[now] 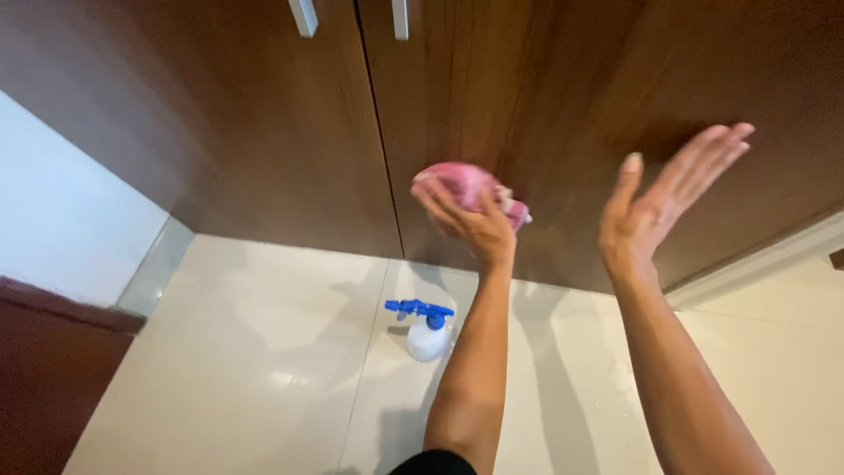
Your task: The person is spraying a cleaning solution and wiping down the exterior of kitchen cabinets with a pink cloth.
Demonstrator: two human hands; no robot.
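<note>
The left hand [470,220] gripped a pink cloth [470,186] pressed against the brown wooden cupboard door [563,97]. The right hand [659,198] was open, fingers spread, just off the same door. A white spray bottle [426,330] with a blue trigger stood on the tiled floor [246,352] below.

Showing here: two hands, left hand [466,220] and right hand [655,211]; one pink cloth [466,183]; one spray bottle [427,330]; two wooden cabinet doors [246,114]; two door handles [303,16].
</note>
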